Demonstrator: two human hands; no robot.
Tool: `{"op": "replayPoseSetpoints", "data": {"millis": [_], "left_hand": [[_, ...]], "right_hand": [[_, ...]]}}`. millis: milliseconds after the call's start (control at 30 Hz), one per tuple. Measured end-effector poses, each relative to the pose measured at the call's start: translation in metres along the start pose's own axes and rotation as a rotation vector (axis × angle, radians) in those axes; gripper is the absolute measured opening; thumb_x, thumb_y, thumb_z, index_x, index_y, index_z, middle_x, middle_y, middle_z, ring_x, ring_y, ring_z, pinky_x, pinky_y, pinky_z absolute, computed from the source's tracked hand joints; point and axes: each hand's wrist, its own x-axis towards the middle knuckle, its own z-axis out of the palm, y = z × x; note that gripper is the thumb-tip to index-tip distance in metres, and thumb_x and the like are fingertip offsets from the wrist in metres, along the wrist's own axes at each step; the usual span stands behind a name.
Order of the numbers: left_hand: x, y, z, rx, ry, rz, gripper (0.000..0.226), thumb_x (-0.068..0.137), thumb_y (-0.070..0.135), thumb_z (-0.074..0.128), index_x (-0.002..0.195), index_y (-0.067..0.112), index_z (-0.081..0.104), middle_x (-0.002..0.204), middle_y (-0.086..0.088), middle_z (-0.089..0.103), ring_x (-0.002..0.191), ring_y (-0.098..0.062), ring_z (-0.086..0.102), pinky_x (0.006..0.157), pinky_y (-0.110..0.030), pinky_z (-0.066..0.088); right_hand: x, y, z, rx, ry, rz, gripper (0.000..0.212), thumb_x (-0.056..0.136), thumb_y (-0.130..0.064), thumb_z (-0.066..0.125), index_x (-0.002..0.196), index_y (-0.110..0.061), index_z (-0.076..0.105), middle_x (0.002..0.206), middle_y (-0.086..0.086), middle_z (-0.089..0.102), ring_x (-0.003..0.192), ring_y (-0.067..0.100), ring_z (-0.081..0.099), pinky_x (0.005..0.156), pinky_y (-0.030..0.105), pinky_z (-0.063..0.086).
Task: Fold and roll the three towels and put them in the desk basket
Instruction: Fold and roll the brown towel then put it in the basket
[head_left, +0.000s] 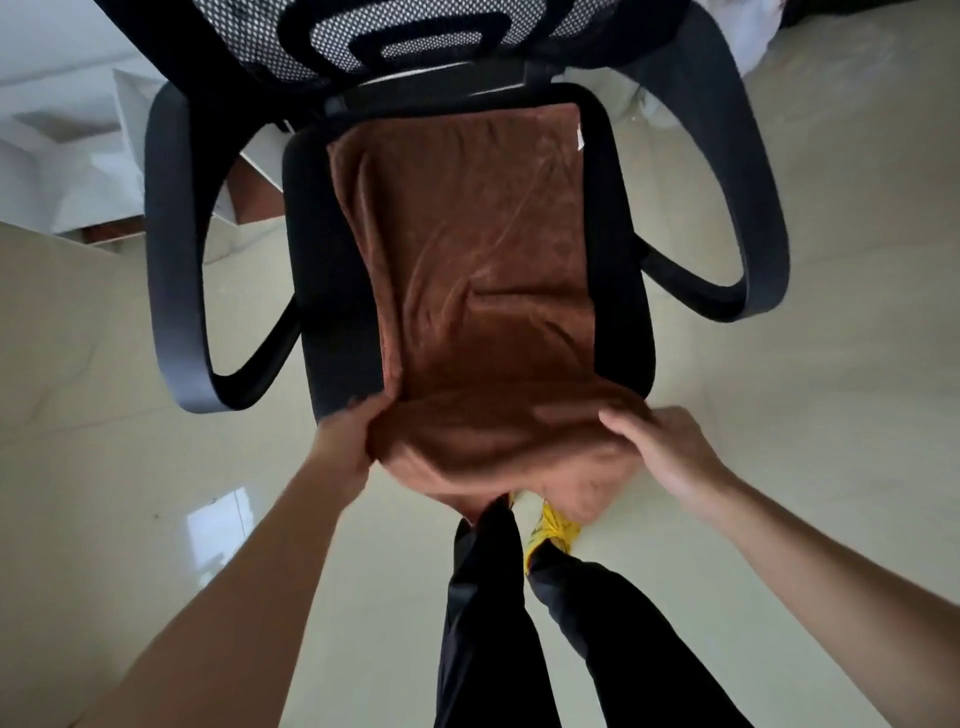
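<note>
A brown towel (478, 249) lies lengthwise on the seat of a black office chair (332, 260), its near end hanging over the seat's front edge. My left hand (345, 441) grips the towel's near left corner, fingers curled under the cloth. My right hand (660, 452) holds the near right corner, thumb on top of the fabric. A small white label shows at the towel's far right corner. No basket and no other towel is in view.
The chair's grey armrests (171, 270) curve out on both sides, its mesh back at the top. My dark trouser legs (498, 623) and a yellow slipper (553, 535) stand on the glossy cream floor. White furniture (62, 156) sits at the far left.
</note>
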Motion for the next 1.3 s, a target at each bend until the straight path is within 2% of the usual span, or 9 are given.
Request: {"op": "replayPoseSetpoints", "data": {"millis": [100,267,400,467,667,767,967,1100,1300], "left_hand": [[0.023,0.043,0.012,-0.112,-0.067,-0.002,0.01,0.084,0.012,0.067,0.077,0.012,0.075,0.084,-0.006,0.072,0.076,-0.018,0.068,0.068,-0.033,0.057],[0.051,0.077,0.027,-0.011,0.007,0.035,0.032,0.084,0.029,0.068,0.113,0.018,0.065,0.102,-0.001,0.069,0.088,-0.016,0.064,0.073,-0.032,0.054],[0.047,0.041,0.028,0.101,0.325,0.168,0.028,0.067,0.04,0.077,0.075,0.016,0.065,0.081,-0.007,0.069,0.075,-0.027,0.064,0.064,-0.031,0.05],[0.04,0.009,0.026,0.288,0.376,0.177,0.044,0.061,0.044,0.079,0.082,0.007,0.067,0.082,-0.015,0.068,0.077,-0.037,0.064,0.067,-0.037,0.051],[0.021,-0.065,0.032,0.559,0.142,0.007,0.038,0.066,0.015,0.077,0.05,0.015,0.042,0.048,0.003,0.036,0.051,-0.019,0.033,0.049,-0.027,0.024],[0.019,-0.064,0.027,0.443,0.183,-0.002,0.026,0.077,0.013,0.061,0.059,0.013,0.042,0.057,0.0,0.036,0.055,-0.02,0.032,0.054,-0.03,0.026],[0.004,-0.059,0.014,0.086,0.291,-0.023,0.014,0.092,0.019,0.044,0.088,0.012,0.055,0.088,-0.012,0.057,0.083,-0.028,0.054,0.079,-0.042,0.048],[-0.004,-0.064,0.016,0.007,0.311,-0.01,0.017,0.092,0.028,0.05,0.09,0.011,0.053,0.093,-0.02,0.062,0.084,-0.039,0.062,0.063,-0.042,0.049],[-0.051,-0.102,0.006,0.23,0.129,0.032,0.03,0.091,0.033,0.061,0.102,0.005,0.061,0.075,-0.007,0.056,0.056,-0.022,0.048,0.042,-0.021,0.035]], "right_hand": [[0.031,-0.051,0.007,0.24,0.092,-0.01,0.019,0.087,-0.031,0.067,0.077,-0.015,0.066,0.075,-0.002,0.069,0.061,0.007,0.066,0.056,0.02,0.051],[0.096,-0.085,0.018,0.245,0.061,0.025,0.021,0.09,-0.045,0.06,0.088,-0.024,0.063,0.089,0.0,0.065,0.082,0.016,0.061,0.082,0.037,0.049],[0.113,-0.047,0.023,0.064,0.24,0.064,0.033,0.082,-0.043,0.063,0.104,-0.019,0.069,0.093,-0.001,0.065,0.088,0.019,0.059,0.079,0.032,0.046],[0.104,-0.022,0.03,-0.066,0.26,0.112,0.036,0.079,-0.034,0.069,0.11,-0.016,0.067,0.099,0.001,0.064,0.091,0.02,0.059,0.08,0.029,0.046],[0.08,0.019,0.058,0.068,0.231,0.254,0.025,0.075,-0.018,0.077,0.091,-0.002,0.067,0.088,0.01,0.069,0.072,0.02,0.063,0.062,0.022,0.05],[0.075,0.012,0.056,0.343,0.245,0.352,0.009,0.079,-0.011,0.067,0.086,-0.015,0.063,0.093,0.007,0.066,0.081,0.024,0.065,0.07,0.032,0.053],[0.052,0.003,0.037,0.696,0.057,0.437,0.023,0.08,-0.002,0.058,0.097,-0.018,0.057,0.09,0.004,0.066,0.075,0.019,0.061,0.061,0.028,0.045],[0.038,0.006,0.031,0.852,0.074,0.427,0.019,0.081,0.002,0.058,0.083,-0.017,0.053,0.077,0.002,0.061,0.062,0.014,0.051,0.046,0.021,0.039],[0.003,0.051,0.008,0.781,0.161,0.349,0.018,0.077,0.001,0.064,0.08,-0.016,0.058,0.075,0.003,0.062,0.059,0.014,0.054,0.042,0.019,0.043]]}}
